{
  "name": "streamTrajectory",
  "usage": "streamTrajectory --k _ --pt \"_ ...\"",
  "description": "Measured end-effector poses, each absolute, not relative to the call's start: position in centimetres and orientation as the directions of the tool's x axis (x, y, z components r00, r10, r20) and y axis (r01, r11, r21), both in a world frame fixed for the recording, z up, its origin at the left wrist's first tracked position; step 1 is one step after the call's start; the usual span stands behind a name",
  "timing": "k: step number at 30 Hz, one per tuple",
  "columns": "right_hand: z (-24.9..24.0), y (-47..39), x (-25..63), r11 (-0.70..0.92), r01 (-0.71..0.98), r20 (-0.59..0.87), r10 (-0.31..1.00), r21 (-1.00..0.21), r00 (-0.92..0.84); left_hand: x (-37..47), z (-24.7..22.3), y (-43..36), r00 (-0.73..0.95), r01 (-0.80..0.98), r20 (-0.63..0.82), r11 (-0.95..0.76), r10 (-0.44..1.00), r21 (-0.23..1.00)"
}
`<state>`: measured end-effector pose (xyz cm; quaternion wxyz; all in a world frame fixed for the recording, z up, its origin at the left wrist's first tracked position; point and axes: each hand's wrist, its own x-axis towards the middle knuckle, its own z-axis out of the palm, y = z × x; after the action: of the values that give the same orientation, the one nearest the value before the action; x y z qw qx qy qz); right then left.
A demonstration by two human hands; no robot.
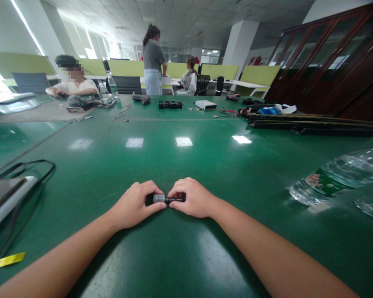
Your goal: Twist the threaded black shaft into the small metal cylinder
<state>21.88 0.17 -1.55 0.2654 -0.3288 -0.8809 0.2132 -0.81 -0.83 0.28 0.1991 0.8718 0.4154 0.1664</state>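
Observation:
A small metal part (159, 198), a grey cylinder with a dark, ridged shaft running out to the right, lies level just above or on the green table (186, 161). My left hand (138, 205) pinches the cylinder between thumb and fingers. Around the shaft, the thumb and fingertips of my right hand (192, 198) are closed. The fingertips of both hands nearly meet at the middle of the part. Whether the part touches the tabletop, I cannot tell.
Clear plastic bottles (335, 178) lie at the right. At the left edge sits a white-edged device (12, 194) with a black cable. Black rails (311, 124), a white box (205, 104) and a black part (170, 104) lie farther back. Three people are beyond.

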Motion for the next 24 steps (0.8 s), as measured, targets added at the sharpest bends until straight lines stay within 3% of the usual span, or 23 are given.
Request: streamTrajectory --k 24 --pt "-1.31 0.16 22.42 0.667 0.48 0.294 0.711 -0.57 -0.639 -0.8 0.27 -0.74 0.603 0.669 0.112 -0.577 0.79 0.469"
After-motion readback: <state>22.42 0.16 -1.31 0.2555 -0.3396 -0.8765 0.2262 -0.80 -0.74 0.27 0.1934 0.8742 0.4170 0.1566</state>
